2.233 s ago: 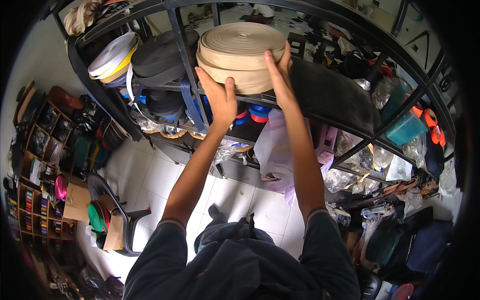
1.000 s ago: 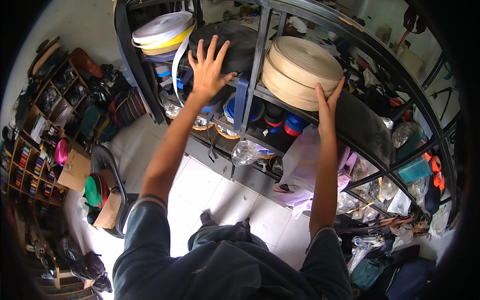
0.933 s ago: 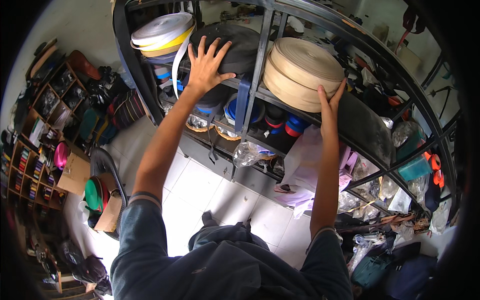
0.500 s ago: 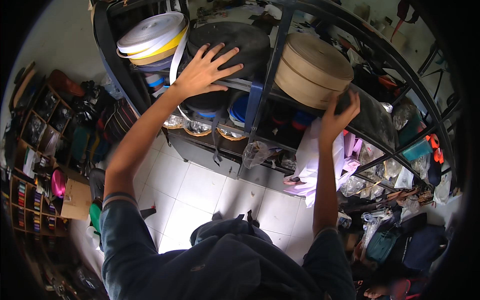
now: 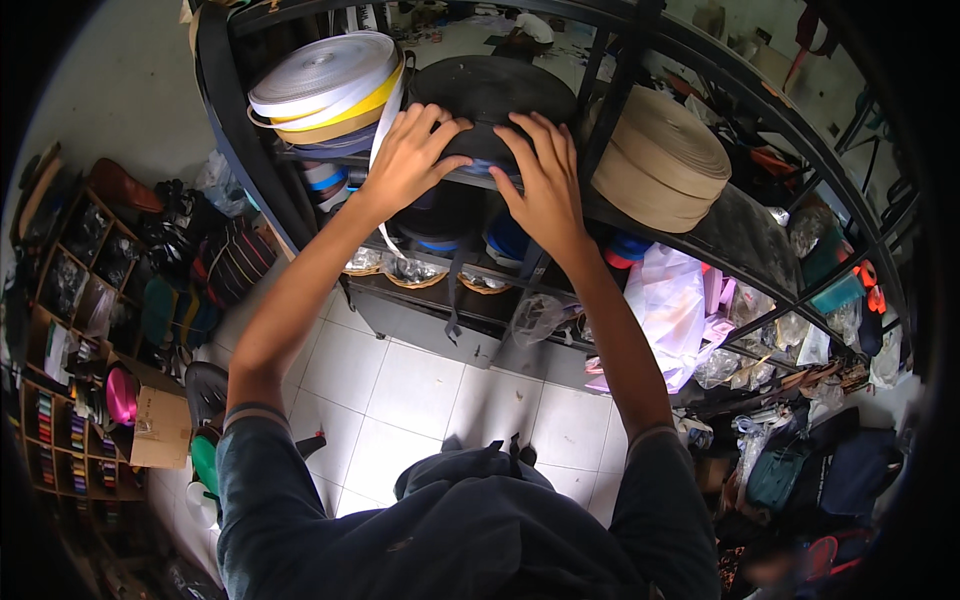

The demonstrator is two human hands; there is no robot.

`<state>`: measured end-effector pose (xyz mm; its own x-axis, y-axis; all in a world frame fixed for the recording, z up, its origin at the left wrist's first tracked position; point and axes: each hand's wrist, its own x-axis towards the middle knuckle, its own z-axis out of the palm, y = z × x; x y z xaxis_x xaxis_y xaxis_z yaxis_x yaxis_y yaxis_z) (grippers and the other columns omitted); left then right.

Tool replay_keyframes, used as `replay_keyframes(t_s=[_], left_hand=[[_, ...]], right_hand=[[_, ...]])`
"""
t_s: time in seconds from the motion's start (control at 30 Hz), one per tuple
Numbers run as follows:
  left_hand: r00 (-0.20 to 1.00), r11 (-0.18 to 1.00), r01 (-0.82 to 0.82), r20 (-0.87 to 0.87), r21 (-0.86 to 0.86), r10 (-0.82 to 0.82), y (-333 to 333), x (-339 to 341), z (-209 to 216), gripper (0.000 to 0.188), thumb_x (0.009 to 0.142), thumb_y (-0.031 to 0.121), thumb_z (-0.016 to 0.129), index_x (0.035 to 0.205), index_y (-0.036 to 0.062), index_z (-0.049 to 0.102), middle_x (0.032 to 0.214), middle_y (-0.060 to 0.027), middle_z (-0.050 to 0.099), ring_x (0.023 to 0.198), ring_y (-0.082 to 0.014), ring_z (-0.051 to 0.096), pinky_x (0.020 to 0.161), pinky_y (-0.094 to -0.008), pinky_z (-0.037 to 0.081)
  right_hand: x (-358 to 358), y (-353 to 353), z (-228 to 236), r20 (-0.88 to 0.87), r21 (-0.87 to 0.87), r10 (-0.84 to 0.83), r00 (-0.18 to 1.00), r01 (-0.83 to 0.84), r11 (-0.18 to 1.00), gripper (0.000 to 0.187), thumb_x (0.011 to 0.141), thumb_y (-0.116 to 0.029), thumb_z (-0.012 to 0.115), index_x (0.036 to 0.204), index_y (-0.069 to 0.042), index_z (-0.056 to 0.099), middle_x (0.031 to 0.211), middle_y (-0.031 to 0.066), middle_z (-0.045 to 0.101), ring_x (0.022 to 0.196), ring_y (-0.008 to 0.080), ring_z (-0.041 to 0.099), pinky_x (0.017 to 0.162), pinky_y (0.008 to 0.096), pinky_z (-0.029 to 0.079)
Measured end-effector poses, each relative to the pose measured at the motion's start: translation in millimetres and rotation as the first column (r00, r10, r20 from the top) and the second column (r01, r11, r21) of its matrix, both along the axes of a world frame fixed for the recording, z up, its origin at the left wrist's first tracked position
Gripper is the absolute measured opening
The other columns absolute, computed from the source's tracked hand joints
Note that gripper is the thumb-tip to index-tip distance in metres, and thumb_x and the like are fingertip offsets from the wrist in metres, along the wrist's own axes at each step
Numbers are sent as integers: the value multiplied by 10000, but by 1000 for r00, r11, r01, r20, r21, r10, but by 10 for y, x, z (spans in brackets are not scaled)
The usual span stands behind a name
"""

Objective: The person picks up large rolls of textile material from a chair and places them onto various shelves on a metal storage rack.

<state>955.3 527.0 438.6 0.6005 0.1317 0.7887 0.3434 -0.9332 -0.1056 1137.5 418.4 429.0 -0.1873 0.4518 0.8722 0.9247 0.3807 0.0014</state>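
A large dark roll of black webbing (image 5: 490, 85) lies flat on the top shelf of the black metal rack. My left hand (image 5: 408, 165) curls its fingers over the roll's near left side, thumb pointing inward. At the near right side my right hand (image 5: 545, 185) has its fingers bent over the rim, with its thumb low on the side. Left of it is a stack of white, yellow and tan webbing rolls (image 5: 325, 75), a white strip hanging down. To the right stand stacked beige webbing rolls (image 5: 660, 160), with no hand on them.
A rack upright (image 5: 607, 100) rises between the black and beige rolls. Lower shelves hold blue and black rolls and small baskets (image 5: 415, 278). Pale purple plastic bags (image 5: 670, 310) hang at right. A compartment shelf (image 5: 90, 240) and a cardboard box (image 5: 160, 425) stand at left.
My right hand has left the beige rolls and moved left onto the black roll. My left hand has slid from the roll's top to its near edge. The view has shifted slightly.
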Motion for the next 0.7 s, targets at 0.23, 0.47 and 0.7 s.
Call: replay_keyframes(t_s=[0.23,0.47,0.7], left_hand=[[987,994,14,160,-108,4,194,-92,8,497,668,211,791,1098,90,573,1113,-100,488,1006,-326,477,876,-395,416],[979,983,96,194,-159,-64,241,-133,-17,516,671,231,799,1095,60,560,1142,-142,496,1048,-377,533,808,-423,472],[997,967,56,63,-247,-41,355,-218,43,431,697,257,785,997,46,558,1024,-118,506,877,-362,573,718,-427,475]], right_hand=[[-58,324,-12,106,-99,-98,990,108,989,510,808,-256,667,1267,-99,508,1301,71,498,1233,261,446,1073,518,251],[-101,244,5,149,-77,-118,982,130,988,593,754,-213,714,1293,-104,493,1299,69,497,1227,266,436,1088,556,228],[-52,269,36,188,-132,-130,974,156,979,677,691,-172,761,1302,-113,475,1306,56,484,1233,244,431,1088,552,233]])
